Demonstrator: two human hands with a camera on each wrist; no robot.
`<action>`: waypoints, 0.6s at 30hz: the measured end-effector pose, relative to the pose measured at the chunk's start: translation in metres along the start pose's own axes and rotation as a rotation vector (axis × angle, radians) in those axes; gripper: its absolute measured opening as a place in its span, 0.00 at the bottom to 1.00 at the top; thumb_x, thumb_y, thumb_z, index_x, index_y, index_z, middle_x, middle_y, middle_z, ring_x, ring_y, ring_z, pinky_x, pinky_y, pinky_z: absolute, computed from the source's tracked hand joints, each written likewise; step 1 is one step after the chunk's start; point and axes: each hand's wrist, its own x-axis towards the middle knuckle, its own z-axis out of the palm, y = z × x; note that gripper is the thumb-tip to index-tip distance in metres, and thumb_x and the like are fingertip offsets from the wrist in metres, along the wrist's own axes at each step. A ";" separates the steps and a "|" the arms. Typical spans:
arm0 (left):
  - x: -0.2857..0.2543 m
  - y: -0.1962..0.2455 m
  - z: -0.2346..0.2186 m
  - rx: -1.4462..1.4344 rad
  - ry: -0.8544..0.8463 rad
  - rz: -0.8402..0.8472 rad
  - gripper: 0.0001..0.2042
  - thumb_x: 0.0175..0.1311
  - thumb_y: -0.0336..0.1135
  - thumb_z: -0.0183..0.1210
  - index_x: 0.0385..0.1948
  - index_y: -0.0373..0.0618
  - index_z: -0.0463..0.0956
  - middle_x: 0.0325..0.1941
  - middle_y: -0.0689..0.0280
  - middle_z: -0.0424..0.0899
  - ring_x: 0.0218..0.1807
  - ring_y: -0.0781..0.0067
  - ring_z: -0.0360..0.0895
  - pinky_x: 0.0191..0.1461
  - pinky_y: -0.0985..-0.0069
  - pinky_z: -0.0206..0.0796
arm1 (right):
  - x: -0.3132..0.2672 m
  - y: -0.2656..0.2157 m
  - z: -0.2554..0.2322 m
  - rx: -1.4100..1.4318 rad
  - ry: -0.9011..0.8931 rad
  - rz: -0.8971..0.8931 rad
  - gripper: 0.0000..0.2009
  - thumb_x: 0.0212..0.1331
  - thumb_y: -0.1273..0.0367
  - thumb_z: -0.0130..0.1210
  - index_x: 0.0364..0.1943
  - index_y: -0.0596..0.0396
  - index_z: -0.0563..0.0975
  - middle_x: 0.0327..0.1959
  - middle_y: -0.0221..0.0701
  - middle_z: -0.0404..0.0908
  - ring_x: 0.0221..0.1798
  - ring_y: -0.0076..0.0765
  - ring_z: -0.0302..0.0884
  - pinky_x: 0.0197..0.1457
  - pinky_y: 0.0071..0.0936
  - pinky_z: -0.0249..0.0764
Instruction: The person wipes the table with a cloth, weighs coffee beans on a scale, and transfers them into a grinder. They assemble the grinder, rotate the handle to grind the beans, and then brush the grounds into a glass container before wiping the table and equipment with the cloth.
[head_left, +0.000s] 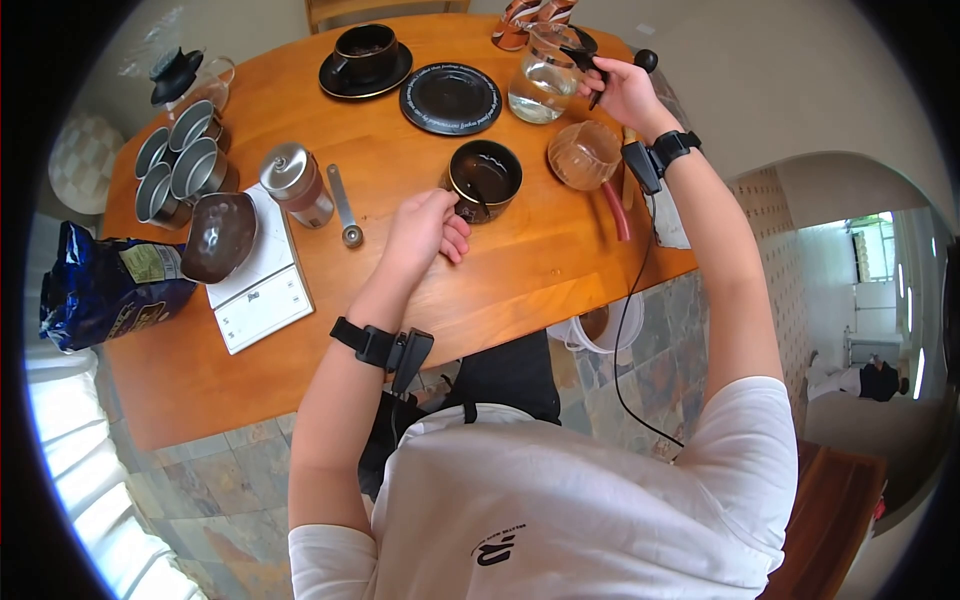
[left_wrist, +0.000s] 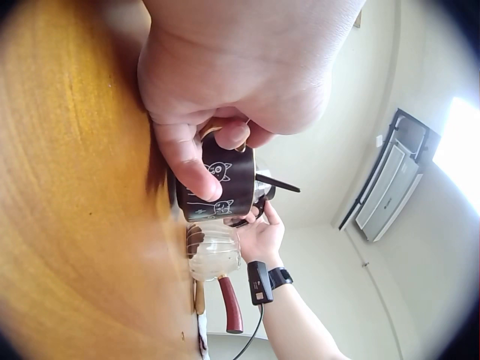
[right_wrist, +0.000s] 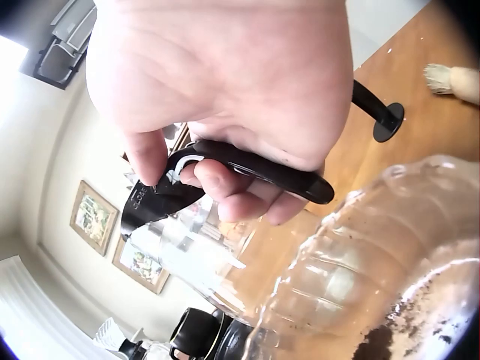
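On the table edge nearest me, my left hand [head_left: 424, 226] grips the handle of a black cup [head_left: 488, 172] with a gold rim. Cat drawings show on the cup's side [left_wrist: 217, 172] in the left wrist view, and a thin black stick-like handle [left_wrist: 279, 183] pokes out of it. My right hand [head_left: 630, 96] holds the black handle [right_wrist: 262, 171] of a glass jug [head_left: 542, 92], its fingers curled round it. Clear liquid fills the jug's lower part. Closer to me stands a ribbed glass pot [head_left: 584, 156] with a red handle [head_left: 617, 212]; dark grounds [right_wrist: 375, 343] cling inside.
A black plate [head_left: 450, 98] and a black cup on a saucer [head_left: 334, 84] sit farther back. Leftward are a grinder [head_left: 296, 182], measuring spoon [head_left: 341, 200], metal cups [head_left: 200, 168], brown bowl [head_left: 218, 240], white scale [head_left: 262, 306] and blue bag [head_left: 120, 285]. Cans [head_left: 514, 24] stand behind the jug.
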 end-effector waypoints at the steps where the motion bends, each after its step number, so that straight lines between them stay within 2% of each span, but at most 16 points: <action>1: 0.000 0.000 0.000 -0.002 -0.003 0.002 0.12 0.68 0.37 0.48 0.23 0.43 0.65 0.24 0.54 0.79 0.18 0.68 0.77 0.17 0.76 0.70 | 0.001 0.001 0.000 0.002 -0.001 0.003 0.10 0.68 0.62 0.48 0.31 0.51 0.68 0.24 0.24 0.63 0.35 0.32 0.65 0.52 0.32 0.64; 4: 0.001 -0.001 -0.002 -0.014 -0.011 0.003 0.12 0.68 0.37 0.48 0.25 0.42 0.67 0.24 0.54 0.79 0.18 0.68 0.78 0.17 0.76 0.70 | 0.002 0.005 0.000 -0.052 0.022 -0.025 0.11 0.68 0.62 0.48 0.32 0.54 0.67 0.25 0.27 0.64 0.39 0.37 0.67 0.57 0.34 0.65; 6: 0.000 0.000 0.000 -0.017 -0.008 -0.004 0.12 0.68 0.37 0.49 0.25 0.41 0.67 0.24 0.56 0.78 0.18 0.69 0.77 0.17 0.76 0.69 | -0.001 0.004 -0.002 -0.128 0.005 0.007 0.13 0.69 0.60 0.47 0.36 0.56 0.71 0.32 0.28 0.71 0.45 0.37 0.71 0.62 0.35 0.65; 7: -0.001 0.001 0.000 -0.023 -0.004 -0.009 0.13 0.67 0.38 0.49 0.24 0.41 0.68 0.23 0.57 0.77 0.18 0.69 0.76 0.17 0.76 0.68 | -0.002 0.003 -0.002 -0.126 0.002 0.009 0.13 0.69 0.60 0.47 0.36 0.56 0.71 0.32 0.28 0.71 0.45 0.37 0.71 0.62 0.35 0.65; 9: -0.002 0.002 0.001 -0.020 0.001 -0.008 0.13 0.67 0.38 0.49 0.24 0.41 0.68 0.23 0.57 0.77 0.18 0.69 0.76 0.17 0.76 0.68 | -0.007 -0.001 0.000 -0.290 0.145 0.067 0.17 0.69 0.56 0.50 0.44 0.55 0.78 0.43 0.30 0.80 0.51 0.32 0.74 0.57 0.31 0.67; 10: -0.002 0.002 0.001 -0.018 0.001 -0.002 0.13 0.67 0.38 0.49 0.24 0.41 0.68 0.23 0.57 0.77 0.18 0.69 0.76 0.17 0.75 0.68 | -0.010 -0.005 0.002 -0.285 0.143 0.068 0.17 0.69 0.56 0.50 0.44 0.55 0.78 0.43 0.30 0.80 0.51 0.32 0.74 0.57 0.31 0.67; 12: -0.002 0.001 0.001 -0.013 0.003 -0.001 0.13 0.67 0.38 0.49 0.24 0.41 0.68 0.23 0.57 0.77 0.18 0.69 0.76 0.17 0.75 0.68 | -0.021 -0.014 0.009 -0.923 0.466 -0.091 0.21 0.67 0.52 0.53 0.51 0.54 0.79 0.44 0.29 0.82 0.50 0.29 0.76 0.54 0.31 0.71; 13: -0.001 0.001 0.001 -0.013 0.000 0.005 0.13 0.67 0.38 0.49 0.24 0.41 0.68 0.23 0.56 0.77 0.18 0.69 0.76 0.17 0.75 0.68 | -0.030 -0.021 0.019 -1.045 0.525 -0.350 0.20 0.67 0.54 0.56 0.49 0.57 0.80 0.40 0.28 0.82 0.45 0.25 0.77 0.50 0.27 0.73; 16: 0.000 0.002 0.001 0.016 -0.005 0.008 0.13 0.67 0.39 0.48 0.25 0.40 0.68 0.23 0.56 0.77 0.18 0.68 0.76 0.17 0.75 0.68 | -0.081 -0.043 0.071 -0.916 0.442 -0.414 0.16 0.65 0.59 0.59 0.46 0.57 0.80 0.34 0.25 0.82 0.39 0.21 0.77 0.45 0.21 0.72; 18: 0.002 0.000 0.001 0.022 -0.011 0.020 0.13 0.67 0.39 0.48 0.25 0.40 0.68 0.23 0.56 0.77 0.18 0.68 0.76 0.17 0.75 0.68 | -0.119 -0.028 0.128 -0.871 0.220 -0.445 0.14 0.63 0.62 0.62 0.46 0.56 0.80 0.28 0.22 0.79 0.33 0.18 0.74 0.38 0.20 0.71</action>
